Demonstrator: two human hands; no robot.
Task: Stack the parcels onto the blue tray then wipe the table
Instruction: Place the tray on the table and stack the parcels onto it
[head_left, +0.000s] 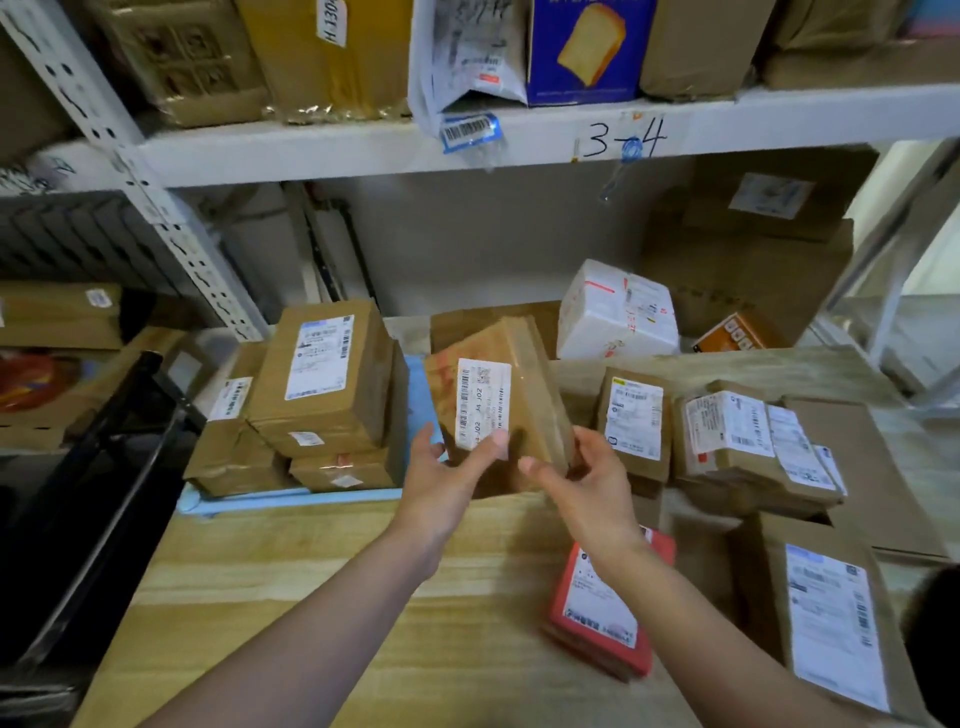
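Filling blue tray (291, 498): brown parcels (322, 395) stacked inside.

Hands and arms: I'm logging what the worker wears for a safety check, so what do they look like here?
Both the left hand and the right hand are bare: no gloves, and no rings show. Both forearms are uncovered as far as the frame's lower edge, with no sleeve, watch or wristband in view. Nails look short and unpainted, though the picture is slightly blurred.

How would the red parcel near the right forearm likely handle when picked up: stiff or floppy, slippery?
The red parcel looks flat and thin, so probably light. Its soft, slightly bulged edges suggest a mailer bag that may flex. The smooth surface could be somewhat slippery.
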